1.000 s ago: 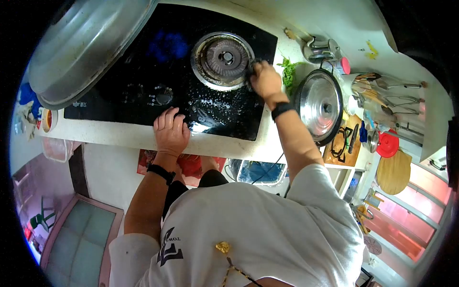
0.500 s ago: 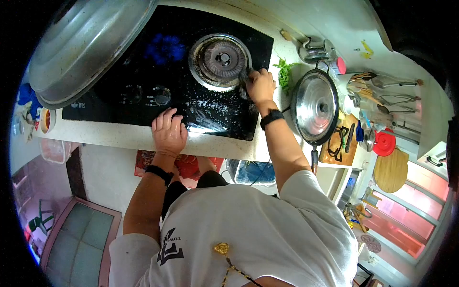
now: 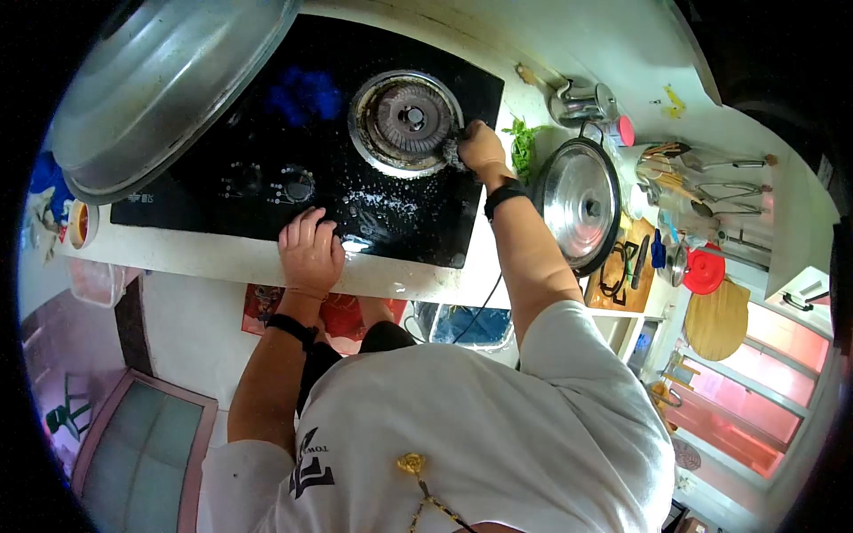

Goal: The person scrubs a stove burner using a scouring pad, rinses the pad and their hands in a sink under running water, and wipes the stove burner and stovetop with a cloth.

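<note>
My right hand (image 3: 482, 148) is closed around a dark grey scouring pad (image 3: 453, 153), which touches the lower right of the round metal burner ring (image 3: 362, 147). Wet droplets and foam spots lie on the black glass cooktop (image 3: 400, 233) below the burner. My left hand (image 3: 311, 251) rests at the cooktop's front edge with its fingers spread a little and nothing in them. Just above its fingertips is a control knob (image 3: 299, 186).
A large metal lid (image 3: 169, 89) covers the cooktop's left side. Right of my right hand are green leaves (image 3: 522, 147), a lidded pan (image 3: 577, 209) and a metal kettle (image 3: 582, 104). A wooden board (image 3: 638, 286) with dark-handled tools lies farther right.
My right hand has shifted slightly around the burner's lower right side with the pad. My left hand stays at the front edge. The whole view has shifted a little.
</note>
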`<state>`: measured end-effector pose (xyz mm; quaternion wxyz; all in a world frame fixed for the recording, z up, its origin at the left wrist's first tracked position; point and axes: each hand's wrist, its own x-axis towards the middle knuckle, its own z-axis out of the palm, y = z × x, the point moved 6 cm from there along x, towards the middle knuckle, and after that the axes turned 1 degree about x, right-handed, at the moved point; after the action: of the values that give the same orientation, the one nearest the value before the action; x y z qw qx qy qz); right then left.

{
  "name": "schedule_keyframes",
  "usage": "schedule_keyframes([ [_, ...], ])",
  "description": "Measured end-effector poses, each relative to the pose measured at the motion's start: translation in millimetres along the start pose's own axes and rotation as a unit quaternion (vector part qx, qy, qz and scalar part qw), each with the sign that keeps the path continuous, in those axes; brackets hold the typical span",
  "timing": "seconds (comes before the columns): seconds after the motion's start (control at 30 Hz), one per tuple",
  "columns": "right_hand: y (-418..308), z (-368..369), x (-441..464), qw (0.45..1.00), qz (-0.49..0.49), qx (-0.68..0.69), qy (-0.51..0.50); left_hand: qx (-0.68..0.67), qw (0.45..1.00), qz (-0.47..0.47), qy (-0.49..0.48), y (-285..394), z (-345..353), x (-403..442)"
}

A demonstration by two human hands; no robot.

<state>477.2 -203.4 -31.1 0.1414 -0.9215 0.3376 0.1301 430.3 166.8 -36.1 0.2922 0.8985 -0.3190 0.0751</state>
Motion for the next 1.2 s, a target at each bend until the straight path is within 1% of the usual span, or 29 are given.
schedule_keyframes([
  [0.07, -6, -1, 9, 0.999, -0.001, -0.009, 0.054, 0.004, 1.0, -0.009, -0.011, 0, -1, 3],
  [0.13, -18, -11, 31, 0.995, -0.029, -0.025, 0.091, 0.002, 1.0, -0.006, -0.008, -3, 0, 2],
  [0.23, -27, -17, 46, 0.994, -0.075, -0.041, 0.065, 0.005, 1.0, -0.009, -0.006, -1, -2, 6],
  [0.37, 3, 4, 10, 0.997, -0.077, -0.016, 0.002, 0.001, 1.0, 0.001, 0.016, -2, -2, 3],
  [0.4, 2, 7, 0, 0.996, -0.085, -0.006, 0.02, -0.003, 1.0, -0.001, 0.014, -1, -3, 4],
  [0.47, 0, 5, 10, 0.999, -0.039, -0.009, 0.036, -0.009, 1.0, -0.002, -0.01, -1, -3, 5],
  [0.5, 0, 3, 31, 0.996, -0.055, -0.019, 0.066, -0.007, 1.0, 0.0, -0.01, -2, -2, 7],
  [0.53, -16, -13, 40, 0.995, -0.051, -0.013, 0.08, -0.002, 1.0, 0.003, -0.005, -2, -2, 5],
  [0.6, -32, -19, 68, 0.993, -0.099, -0.035, 0.06, 0.006, 1.0, 0.0, 0.0, -3, -2, 6],
  [0.63, -31, -18, 70, 0.992, -0.106, -0.044, 0.047, 0.005, 1.0, -0.006, -0.007, -3, -2, 6],
  [0.67, -20, -15, 60, 0.993, -0.101, -0.045, 0.044, 0.001, 1.0, -0.01, -0.013, -1, -3, 6],
  [0.73, -7, -4, 37, 0.992, -0.121, -0.024, 0.006, -0.011, 1.0, -0.002, -0.018, -5, 0, 7],
  [0.77, 6, 5, 26, 0.99, -0.136, 0.0, 0.028, -0.002, 1.0, -0.007, -0.014, -5, -1, 7],
  [0.83, 5, 4, 15, 0.992, -0.107, 0.0, 0.066, 0.0, 1.0, -0.013, -0.011, 0, -1, 4],
  [0.87, 0, 2, 24, 0.991, -0.102, -0.002, 0.083, -0.005, 1.0, -0.013, -0.014, -2, 0, 4],
  [0.93, -19, -11, 58, 0.989, -0.12, -0.02, 0.086, -0.005, 1.0, -0.014, -0.017, -6, 1, 5],
  [0.97, -28, -9, 86, 0.983, -0.164, -0.048, 0.069, 0.0, 1.0, -0.011, -0.014, -4, 0, 5],
  [1.0, -47, -24, 83, 0.985, -0.163, -0.046, 0.027, 0.004, 1.0, -0.01, -0.01, -3, -1, 5],
  [1.1, -29, -17, 81, 0.979, -0.199, -0.042, 0.013, 0.002, 1.0, -0.015, -0.021, -4, 1, 5],
  [1.17, -1, -7, 52, 0.98, -0.199, 0.006, -0.009, 0.003, 1.0, -0.012, -0.013, -6, -1, 6],
  [1.2, 0, -6, 42, 0.984, -0.174, -0.046, -0.017, -0.002, 1.0, -0.011, -0.009, -4, 0, 4],
])
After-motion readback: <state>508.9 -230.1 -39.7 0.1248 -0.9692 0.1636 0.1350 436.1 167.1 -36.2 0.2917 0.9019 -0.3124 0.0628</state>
